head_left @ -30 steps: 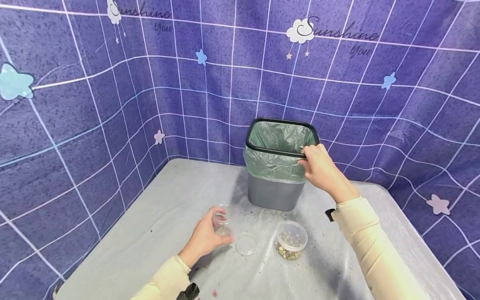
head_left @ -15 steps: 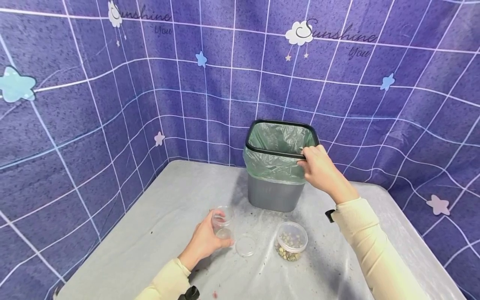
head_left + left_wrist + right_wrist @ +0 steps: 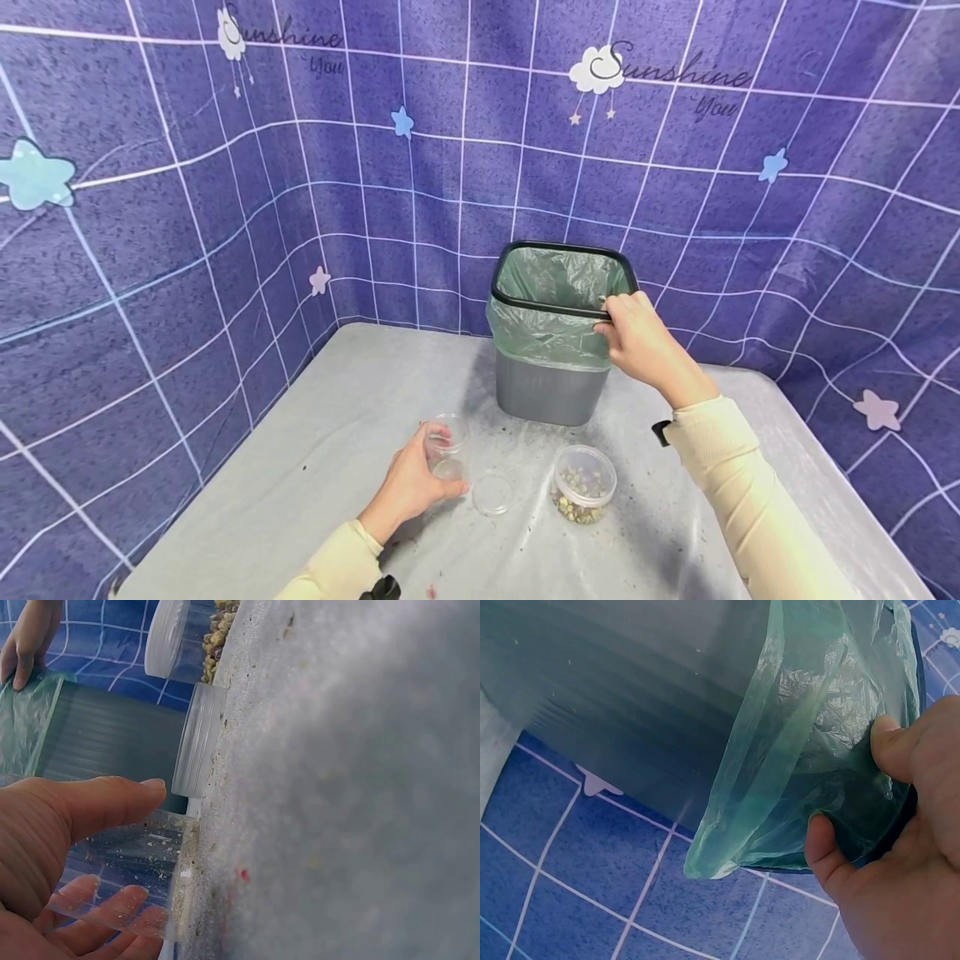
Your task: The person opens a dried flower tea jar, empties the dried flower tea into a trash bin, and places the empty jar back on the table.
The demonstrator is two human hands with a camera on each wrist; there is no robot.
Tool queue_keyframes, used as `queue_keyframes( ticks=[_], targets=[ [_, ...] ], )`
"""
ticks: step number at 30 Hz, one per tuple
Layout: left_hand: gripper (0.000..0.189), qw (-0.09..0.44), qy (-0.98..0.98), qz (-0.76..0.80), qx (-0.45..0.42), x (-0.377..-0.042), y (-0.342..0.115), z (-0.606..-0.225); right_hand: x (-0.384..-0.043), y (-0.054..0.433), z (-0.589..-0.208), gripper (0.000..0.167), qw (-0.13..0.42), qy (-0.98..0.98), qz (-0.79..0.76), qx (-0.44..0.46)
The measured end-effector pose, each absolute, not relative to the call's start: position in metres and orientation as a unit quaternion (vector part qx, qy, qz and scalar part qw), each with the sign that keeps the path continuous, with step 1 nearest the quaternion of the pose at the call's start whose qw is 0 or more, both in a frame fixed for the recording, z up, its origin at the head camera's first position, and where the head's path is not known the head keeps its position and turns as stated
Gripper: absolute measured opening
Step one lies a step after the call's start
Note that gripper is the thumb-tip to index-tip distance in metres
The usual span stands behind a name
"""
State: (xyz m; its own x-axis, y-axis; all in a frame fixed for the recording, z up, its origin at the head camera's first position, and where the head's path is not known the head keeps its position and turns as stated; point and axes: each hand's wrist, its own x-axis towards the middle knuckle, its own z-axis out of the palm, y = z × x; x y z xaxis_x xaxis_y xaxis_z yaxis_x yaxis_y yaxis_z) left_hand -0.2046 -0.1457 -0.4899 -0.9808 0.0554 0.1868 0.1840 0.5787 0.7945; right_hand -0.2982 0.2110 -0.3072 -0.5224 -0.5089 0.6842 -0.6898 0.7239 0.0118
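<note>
My left hand [image 3: 411,479] holds a clear plastic jar [image 3: 448,442], thumb on the near side and fingers round the far side. The jar stands upright on the table, and bits of residue [image 3: 154,851] cling inside it in the left wrist view. Just right of it lies a clear round lid [image 3: 492,493]. Farther back, my right hand [image 3: 637,337] grips the black rim [image 3: 551,307] of a grey trash bin [image 3: 553,392] at its front right corner. In the right wrist view, its thumb and a finger press on the green bin liner [image 3: 810,742].
A lidded clear jar [image 3: 582,492] of small dried yellowish buds stands right of the loose lid. Dark crumbs dot the grey table cover [image 3: 375,375]. A purple checked curtain [image 3: 420,200] hangs behind and at the left.
The head view has tilted up slightly, so everything sits a little lower in it. Both hands keep their hold and place.
</note>
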Motion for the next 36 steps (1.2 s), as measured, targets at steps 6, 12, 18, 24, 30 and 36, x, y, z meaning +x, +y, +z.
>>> queue_keyframes(
  ticks=[6,12,18,24,30,36],
  targets=[
    [0.092,0.074,-0.875,-0.474,-0.07,-0.203,-0.143,-0.491,-0.297,0.213,-0.308,0.018,0.346,-0.86,0.132,0.351],
    [0.111,0.067,-0.87,-0.483,-0.073,-0.199,-0.142,-0.489,-0.295,0.214,-0.308,0.016,0.34,-0.86,0.133,0.356],
    [0.124,0.087,-0.87,-0.481,-0.065,-0.192,-0.145,-0.472,-0.291,0.215,-0.305,0.01,0.335,-0.865,0.139,0.348],
    [0.114,0.138,-0.863,-0.481,-0.066,-0.173,-0.138,-0.436,-0.287,0.215,-0.303,0.025,0.308,-0.88,0.156,0.327],
    [0.094,0.218,-0.817,-0.521,-0.113,-0.155,-0.118,-0.411,-0.285,0.213,-0.301,0.029,0.3,-0.88,0.168,0.327],
    [0.076,0.223,-0.784,-0.553,-0.173,-0.151,-0.096,-0.404,-0.282,0.213,-0.297,0.029,0.306,-0.874,0.176,0.333]
  ],
)
